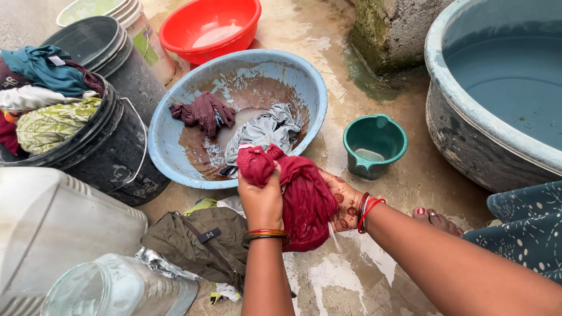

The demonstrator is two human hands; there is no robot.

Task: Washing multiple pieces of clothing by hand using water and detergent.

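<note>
Both hands gripped the red cloth, left hand clenched on its upper end, right hand beneath the bunch, held just nearer than the blue basin, over wet floor.

Head view, steeply downward (close)

wet, stained concrete floor in daylight; a mossy stone pillar base stands well beyond the grip, upper right.
</note>
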